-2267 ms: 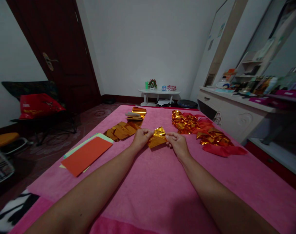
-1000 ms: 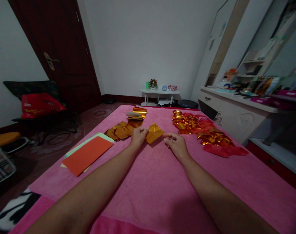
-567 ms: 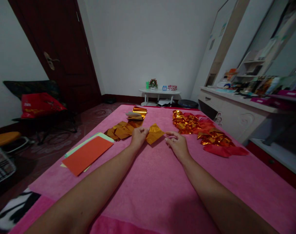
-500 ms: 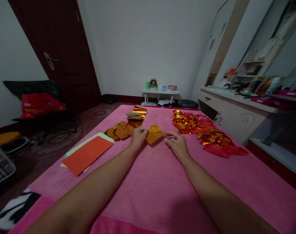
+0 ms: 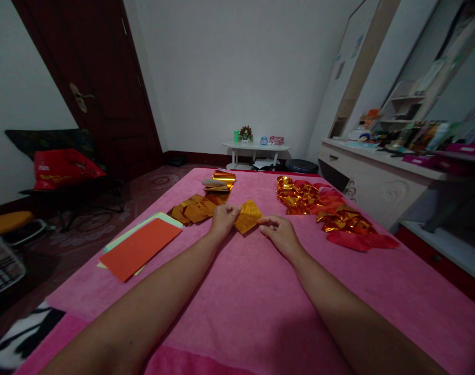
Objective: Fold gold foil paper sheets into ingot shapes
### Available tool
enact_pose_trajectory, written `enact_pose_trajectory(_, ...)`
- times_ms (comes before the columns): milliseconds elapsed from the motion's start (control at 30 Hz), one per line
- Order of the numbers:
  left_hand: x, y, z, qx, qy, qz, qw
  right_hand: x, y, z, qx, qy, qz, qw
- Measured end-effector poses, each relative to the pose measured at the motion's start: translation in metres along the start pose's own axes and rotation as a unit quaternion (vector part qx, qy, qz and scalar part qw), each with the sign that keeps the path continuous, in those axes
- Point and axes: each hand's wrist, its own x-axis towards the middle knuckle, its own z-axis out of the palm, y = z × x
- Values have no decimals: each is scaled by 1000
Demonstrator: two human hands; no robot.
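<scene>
Between my hands is a small square of gold foil paper, turned corner-up above the pink cloth. My left hand pinches its left corner between thumb and fingers. At the lower right edge, the fingertips of my right hand meet the paper, thumb and forefinger closed together there. Just left of my left hand lies a spread pile of gold paper squares. Behind it sit a shiny gold foil roll and a small stack of folded paper.
Crumpled gold foil and red paper lie at the right of the pink-covered surface. Orange paper tops several coloured sheets at the left. A dresser stands right, a low white table beyond.
My right hand has moved slightly left and down, from the paper's right corner to its lower right edge. The gold square has tilted a little; my left hand keeps its pinch.
</scene>
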Motion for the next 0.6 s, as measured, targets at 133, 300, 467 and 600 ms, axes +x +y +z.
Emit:
enact_pose_trajectory(133,-1,2,0,27,-1,1,1000,0,1,-1,-48,-18,-10,999)
enact_pose_trajectory(300,-1,1,1,25,-3,7,1000,-1,-1,-2,-79,-46,-19,996)
enact_pose_trajectory(467,0,0,0,19,-3,1,1000,-2,-5,-3,-87,-48,-16,995)
enact_pose_trajectory(600,0,0,0,30,-7,6,1000,-2,-7,-2,-84,-48,-12,995)
